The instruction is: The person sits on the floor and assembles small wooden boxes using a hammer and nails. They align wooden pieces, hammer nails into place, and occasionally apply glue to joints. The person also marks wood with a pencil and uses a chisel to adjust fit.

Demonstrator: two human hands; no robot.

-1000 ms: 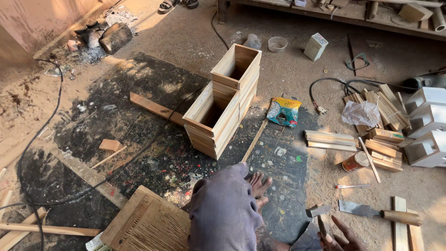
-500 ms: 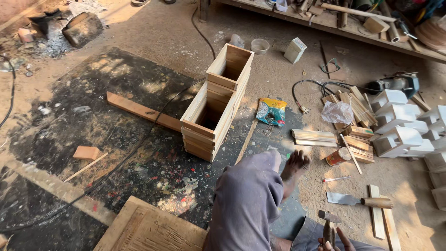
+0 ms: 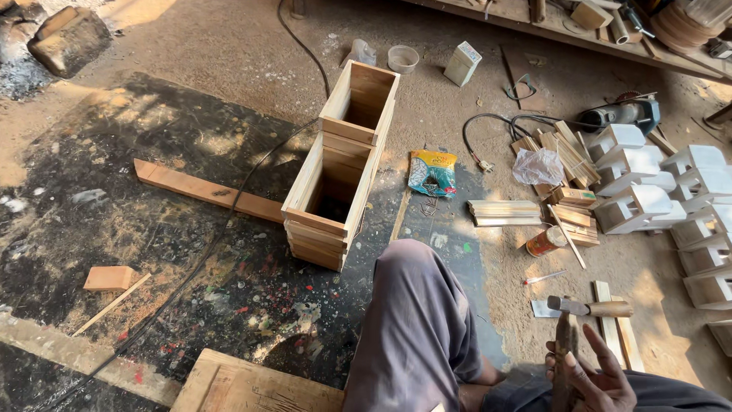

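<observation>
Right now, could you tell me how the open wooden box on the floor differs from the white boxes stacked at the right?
The wooden box is bare, unpainted timber; the white boxes are painted. The wooden box is one long piece with two open compartments, standing alone on the dark mat; the white boxes are smaller and crowded together. Both are slatted, hollow wooden builds.

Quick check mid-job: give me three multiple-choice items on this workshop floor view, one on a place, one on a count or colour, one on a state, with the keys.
1. Where does the wooden box lie?
A. On the dark floor sheet
B. On a shelf
C. On the person's lap

2. How many open compartments does the box show?
A. One
B. Two
C. Four

3. What is the right hand doing?
A. Resting flat on the floor
B. Gripping the hammer by its handle
C. Holding the can

Answers: 1 A, it stands on the paint-spattered sheet; 2 B, two openings face up; 3 B, fingers wrap the handle.
</observation>
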